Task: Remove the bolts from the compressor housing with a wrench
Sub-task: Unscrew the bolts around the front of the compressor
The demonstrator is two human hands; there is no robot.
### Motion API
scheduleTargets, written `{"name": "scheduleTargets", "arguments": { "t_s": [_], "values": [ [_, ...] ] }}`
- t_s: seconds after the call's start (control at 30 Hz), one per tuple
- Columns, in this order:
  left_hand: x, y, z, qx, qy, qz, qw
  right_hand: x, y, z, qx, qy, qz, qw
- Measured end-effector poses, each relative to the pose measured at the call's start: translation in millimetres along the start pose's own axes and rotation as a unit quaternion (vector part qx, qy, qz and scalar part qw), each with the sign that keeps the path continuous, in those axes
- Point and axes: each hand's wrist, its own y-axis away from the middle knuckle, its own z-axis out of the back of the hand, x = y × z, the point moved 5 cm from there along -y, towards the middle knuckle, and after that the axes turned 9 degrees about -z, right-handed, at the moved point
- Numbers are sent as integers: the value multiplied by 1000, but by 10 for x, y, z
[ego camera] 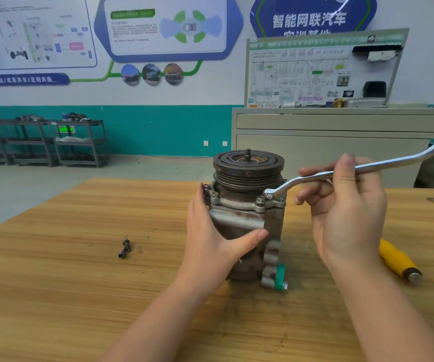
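The compressor [247, 212] stands upright on the wooden table [80, 270], between both hands. The left hand [210, 231] wraps around its side. The right hand [346, 212] pinches the wrench [367, 167], whose end sits on a bolt [268, 196]. Two loose bolts [125, 248] lie well apart, left.

place: automotive training workshop | landmark: light wooden worktable [54, 257] | behind it: white wall with a teal lower band and blue-framed car-technology posters [163, 27] | far left of it: dark metal shelf carts [54, 142] | behind its right end: grey metal cabinet [328, 131] bearing a framed wiring-diagram board [315, 71]
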Motion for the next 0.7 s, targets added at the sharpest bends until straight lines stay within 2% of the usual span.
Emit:
{"name": "scheduleTargets", "arguments": {
  "t_s": [0.1,0.23,0.53,0.67,0.7],
  "values": [
    [-5,9,-7,2,-1,1,1000,126,110,-83,36,88,109,990],
    [2,8,-7,5,-7,5,1000,204,213,-155,74,187,227,953],
    [-34,-11,4,-4,0,-20,1000,127,401,-299,135,280,292,905],
    [7,-32,-31,-9,70,13,997,47,519,-375,154,352,361,850],
    [4,-29,-24,-9,57,8,998,33,516,-377,150,350,363,851]
  ]
}}
